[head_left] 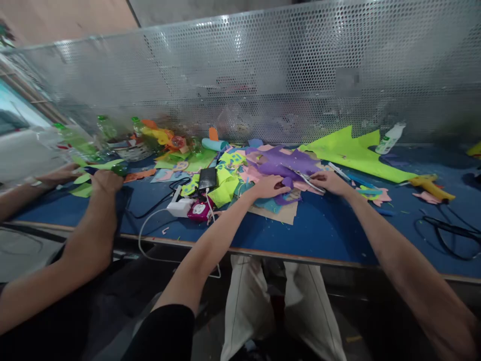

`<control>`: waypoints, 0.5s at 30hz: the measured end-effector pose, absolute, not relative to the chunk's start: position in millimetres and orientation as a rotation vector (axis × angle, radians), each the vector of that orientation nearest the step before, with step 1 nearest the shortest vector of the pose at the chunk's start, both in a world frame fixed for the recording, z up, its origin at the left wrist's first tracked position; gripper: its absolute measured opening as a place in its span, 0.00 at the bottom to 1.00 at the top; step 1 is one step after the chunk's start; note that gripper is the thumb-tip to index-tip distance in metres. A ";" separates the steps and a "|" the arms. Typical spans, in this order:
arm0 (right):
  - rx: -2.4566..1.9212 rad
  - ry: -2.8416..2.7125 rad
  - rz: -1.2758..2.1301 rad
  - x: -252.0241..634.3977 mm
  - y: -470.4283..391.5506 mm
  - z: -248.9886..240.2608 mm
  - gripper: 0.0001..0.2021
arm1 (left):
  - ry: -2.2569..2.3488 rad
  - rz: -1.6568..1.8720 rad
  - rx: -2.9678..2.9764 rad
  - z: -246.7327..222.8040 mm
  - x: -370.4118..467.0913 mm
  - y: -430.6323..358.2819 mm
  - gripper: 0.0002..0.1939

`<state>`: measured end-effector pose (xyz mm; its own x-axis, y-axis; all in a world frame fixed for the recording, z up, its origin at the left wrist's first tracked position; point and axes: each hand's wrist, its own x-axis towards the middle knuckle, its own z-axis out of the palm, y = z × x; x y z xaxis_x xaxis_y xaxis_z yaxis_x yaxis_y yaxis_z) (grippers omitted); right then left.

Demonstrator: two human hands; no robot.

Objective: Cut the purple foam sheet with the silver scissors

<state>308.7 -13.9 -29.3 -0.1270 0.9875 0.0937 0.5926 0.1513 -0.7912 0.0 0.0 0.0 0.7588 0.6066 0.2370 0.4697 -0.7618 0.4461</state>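
Observation:
My left hand (269, 186) rests over the scrap pile, its thumb and fingers closed on a small purple felt-like piece (287, 182). Just to the right, my right hand (327, 181) grips a pair of metal scissors (296, 172), whose blades point away to the left over the purple cut-outs. A larger purple sheet (287, 159) with jagged edges lies behind both hands on top of pink, teal and yellow scraps. Under the near side of the pile sits a brown cardboard piece (288, 214).
Left of me, a co-worker's hands (107, 181) hold green pieces. A pink device (199, 210), white adapter (180, 207) and black box (208, 178) stand among cables. Rightward are a lime sheet (349, 153), white bottle (391, 138) and yellow glue gun (432, 188). Perforated metal panel (263, 65) behind.

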 end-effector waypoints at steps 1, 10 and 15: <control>-1.533 -1.794 0.779 306.7 -13.0 -29.8 0.13 | 0.830 0.505 2.601 -0.5 1.2 0.5 0.29; -1.714 -1.809 0.661 289.4 -14.1 -28.3 0.21 | 0.894 0.277 2.836 -15.7 12.9 13.4 0.30; -1.688 -1.775 0.720 291.4 -12.0 -30.1 0.22 | 0.742 0.300 2.841 -17.9 12.3 18.3 0.26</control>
